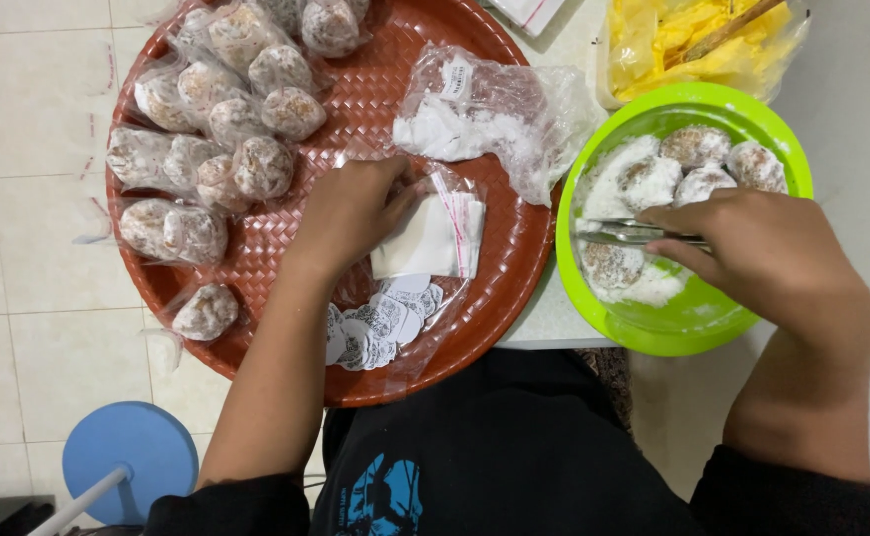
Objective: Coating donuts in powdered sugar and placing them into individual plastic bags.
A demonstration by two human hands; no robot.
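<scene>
- Left hand [351, 213] grasps a stack of small clear bags [435, 233] on the red woven tray [495, 288].
- Right hand [768, 248] grips metal tongs [624, 235] over the green bowl [698, 323], right of tray.
- Powdered balls [653, 179] lie in the bowl.

Surroundings of a tiled-floor work area, seen from above.

Woven red-brown tray [356, 109] at centre, bearing clear-wrapped powdered balls [241, 119] in rows at upper left, one wrapped ball [206, 312] apart near the lower left rim, and a crumpled bag of white powder [485, 119] at upper right. Round printed labels [380, 323] in a loose heap inside clear plastic near the tray's lower edge. Yellow wrappers [688, 45] bagged at top right, with a wooden stick [723, 30] lying across them. Blue disc base [132, 457] with a white pole [77, 501] at lower left, on pale floor tiles [28, 248].
</scene>
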